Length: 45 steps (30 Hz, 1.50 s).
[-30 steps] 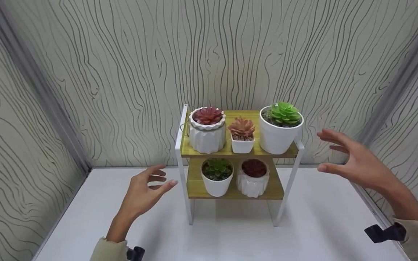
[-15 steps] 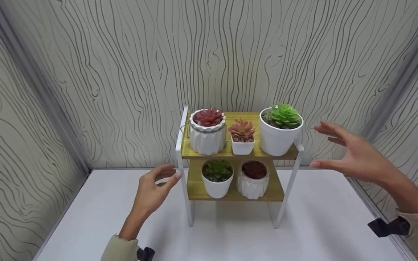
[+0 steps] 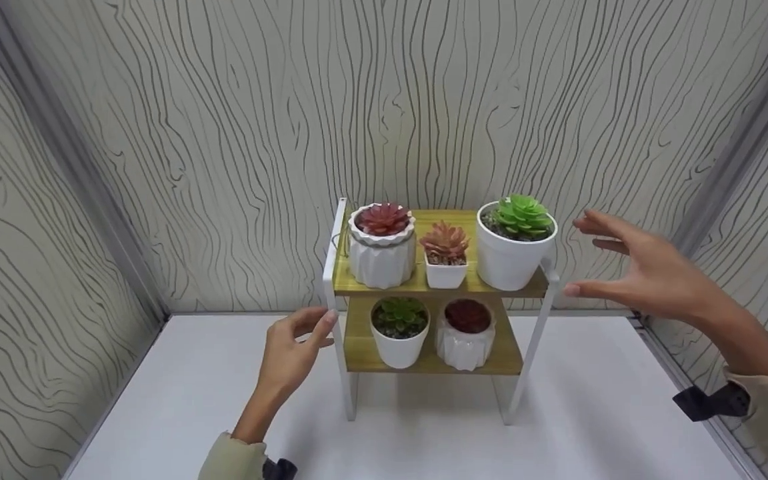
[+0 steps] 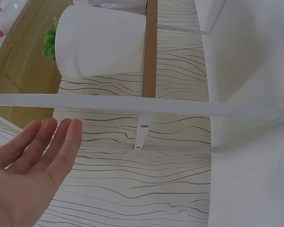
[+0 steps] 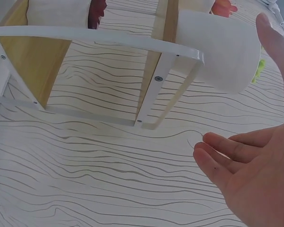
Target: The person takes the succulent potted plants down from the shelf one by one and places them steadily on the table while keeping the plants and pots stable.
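A two-tier plant shelf (image 3: 435, 365) with wooden boards and white metal legs stands on the white table. My left hand (image 3: 293, 348) is beside its left leg, thumb tip overlapping the leg in the head view. In the left wrist view, loosely bent fingers (image 4: 61, 146) appear just short of the frame, holding nothing. On the upper board, at the right, is a big white pot (image 3: 512, 260) with a bright green succulent (image 3: 523, 215). To the right of it, apart, my right hand (image 3: 657, 273) is spread, thumb and fingers wide, with nothing between them.
Also on the upper board are a fluted white pot (image 3: 382, 260) with a red succulent and a small square pot (image 3: 446, 275). The lower board carries a green plant's pot (image 3: 400, 348) and a dark red plant's pot (image 3: 465, 347). Wood-patterned walls (image 3: 251, 133) enclose the table (image 3: 211, 380).
My left hand has moved right, up to the shelf's left leg. My right hand has shifted left and upward, closer to the big pot. Plants and shelf stay in place.
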Each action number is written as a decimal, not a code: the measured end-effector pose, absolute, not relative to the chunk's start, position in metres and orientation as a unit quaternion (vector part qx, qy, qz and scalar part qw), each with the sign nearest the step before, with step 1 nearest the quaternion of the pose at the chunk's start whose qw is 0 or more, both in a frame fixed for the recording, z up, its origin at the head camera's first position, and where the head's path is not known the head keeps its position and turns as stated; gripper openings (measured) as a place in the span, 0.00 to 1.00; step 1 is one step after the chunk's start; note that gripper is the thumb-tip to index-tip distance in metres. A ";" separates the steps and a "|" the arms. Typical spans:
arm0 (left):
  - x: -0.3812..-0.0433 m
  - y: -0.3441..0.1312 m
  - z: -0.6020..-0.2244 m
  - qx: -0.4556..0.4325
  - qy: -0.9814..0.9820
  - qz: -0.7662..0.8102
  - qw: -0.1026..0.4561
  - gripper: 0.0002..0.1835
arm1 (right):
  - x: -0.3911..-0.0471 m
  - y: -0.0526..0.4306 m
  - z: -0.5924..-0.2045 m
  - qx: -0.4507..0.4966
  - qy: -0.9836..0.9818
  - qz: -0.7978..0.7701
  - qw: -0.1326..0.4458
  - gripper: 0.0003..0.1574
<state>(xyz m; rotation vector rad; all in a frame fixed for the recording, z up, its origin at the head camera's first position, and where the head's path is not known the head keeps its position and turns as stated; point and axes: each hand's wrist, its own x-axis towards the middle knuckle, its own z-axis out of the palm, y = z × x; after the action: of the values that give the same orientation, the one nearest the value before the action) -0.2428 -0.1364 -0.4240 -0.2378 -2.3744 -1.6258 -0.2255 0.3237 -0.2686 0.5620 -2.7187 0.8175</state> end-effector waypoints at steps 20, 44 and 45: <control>-0.246 -0.126 -0.428 -0.072 -0.797 -0.588 0.115 0.20 | -0.242 0.300 -0.255 0.164 -0.940 0.284 0.092 0.68; -0.247 -0.129 -0.430 -0.064 -0.753 -0.645 0.116 0.16 | -0.259 0.281 -0.251 0.180 -0.928 0.319 0.066 0.70; -0.247 -0.129 -0.429 -0.063 -0.751 -0.648 0.115 0.17 | -0.259 0.280 -0.252 0.180 -0.928 0.320 0.066 0.70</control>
<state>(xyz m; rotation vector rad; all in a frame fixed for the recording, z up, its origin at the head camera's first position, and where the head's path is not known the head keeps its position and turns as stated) -0.2472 -0.1289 -0.4295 -0.1838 -2.1999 -1.8986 -0.2589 0.2799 -0.2516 0.5444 -2.7989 0.9639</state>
